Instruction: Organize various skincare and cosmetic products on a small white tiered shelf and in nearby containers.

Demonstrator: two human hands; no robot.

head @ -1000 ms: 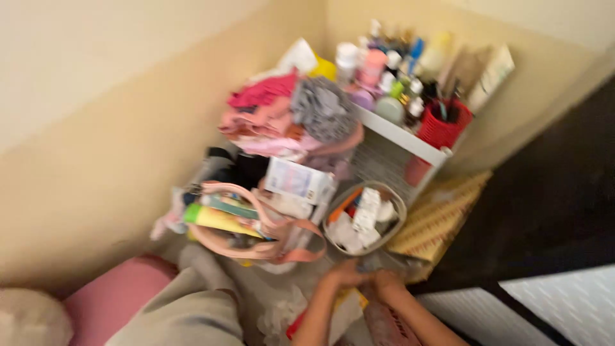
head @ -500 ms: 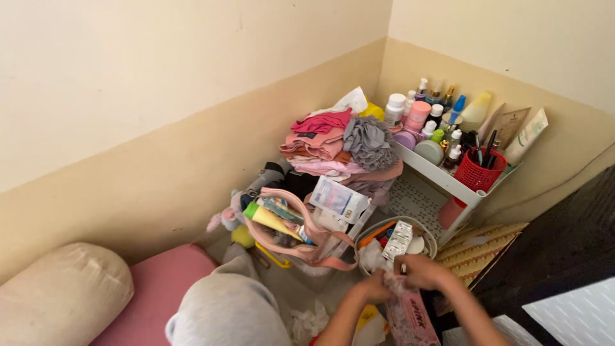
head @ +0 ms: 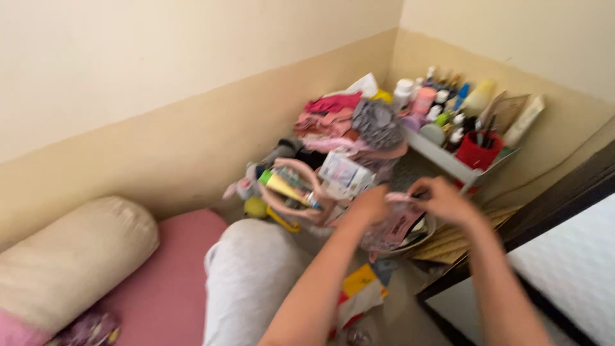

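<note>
Pink see-through plastic packet point(head: 392, 225), hanging crumpled between both hands

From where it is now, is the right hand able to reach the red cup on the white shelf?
Probably yes. The right hand holds the pink packet together with the left hand, but the red cup stands just beyond it at the shelf's front edge, with nothing between them.

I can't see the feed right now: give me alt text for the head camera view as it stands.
Both hands, left hand and right hand, hold up a clear plastic pouch with pink print over a round basket on the floor. Behind are a pink-handled bag of tubes, folded pink and grey clothes and a white shelf of bottles in the corner.
</note>
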